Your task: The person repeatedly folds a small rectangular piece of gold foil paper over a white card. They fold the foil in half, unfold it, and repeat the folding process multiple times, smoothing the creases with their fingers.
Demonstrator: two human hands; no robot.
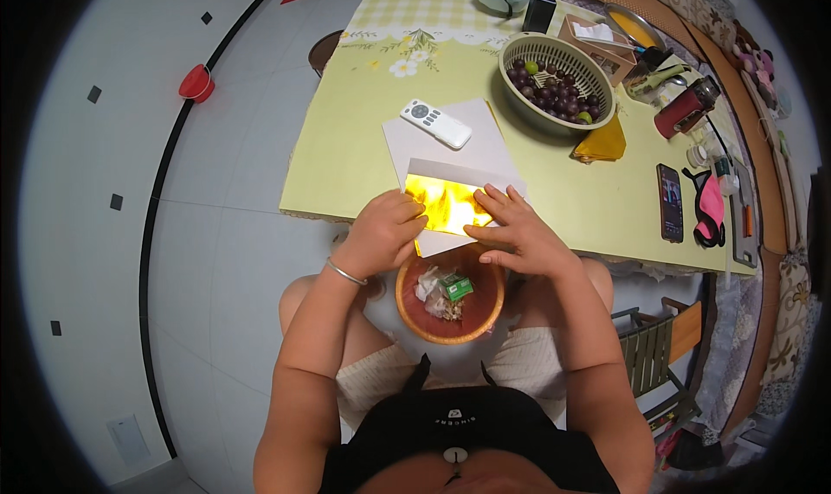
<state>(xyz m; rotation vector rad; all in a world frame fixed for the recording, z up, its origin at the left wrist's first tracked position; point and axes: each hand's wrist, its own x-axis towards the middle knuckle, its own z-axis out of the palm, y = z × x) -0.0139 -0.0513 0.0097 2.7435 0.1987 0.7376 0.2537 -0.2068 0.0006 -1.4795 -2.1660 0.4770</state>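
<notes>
Foil (443,202) lies on paper (495,152) at the edge of the desk (342,161). The left hand (378,232) curls at the foil's left, grip unclear; the right hand (530,239) spreads flat on its right.

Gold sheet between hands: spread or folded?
Looks spread: the gold sheet shows a broad face, left hand at one side, right hand at the other. Glare may hide creases.

Bright glare on the gold sheet (447,205), dark, curved fisheye edges
</notes>
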